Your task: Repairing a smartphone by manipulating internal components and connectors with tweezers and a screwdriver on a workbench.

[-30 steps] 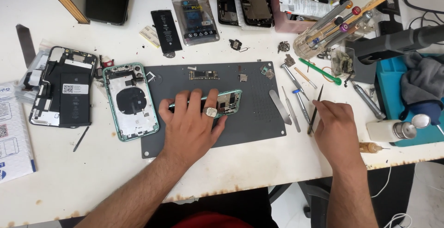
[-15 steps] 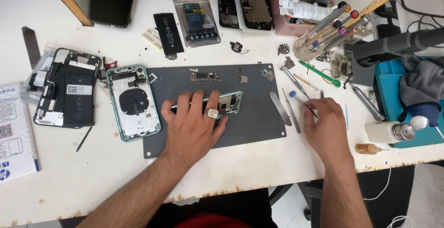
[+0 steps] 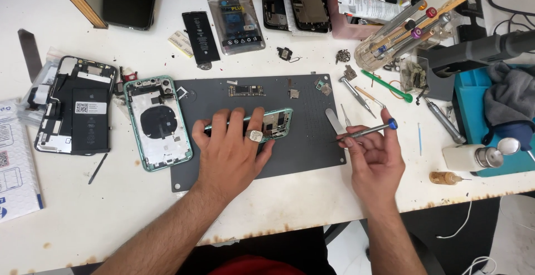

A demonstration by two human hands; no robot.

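Grey and rubbery, the work mat (image 3: 312,152) sits in the middle of my white counter (image 3: 111,219) so small parts stay put and nothing slides. Far left lies a dark opened phone (image 3: 72,113) with its battery showing, parked off the mat, and just beside it the mint-green back housing (image 3: 159,121) lies inside-up, half on the mat's left edge. My left hand (image 3: 231,149) is pressed flat with fingers slightly spread over the green phone frame (image 3: 273,124), pinning it to the mat so it cannot shift; only its right end shows past my ring finger. A small logic board (image 3: 246,90) rests above it on the mat, apart from my fingers. My right hand (image 3: 376,155) hovers over the mat's right edge, thumb and fingers pinching a slim blue-capped screwdriver (image 3: 365,131), held nearly level with its tip pointing left toward the frame. Tweezers (image 3: 356,93) lie close behind.
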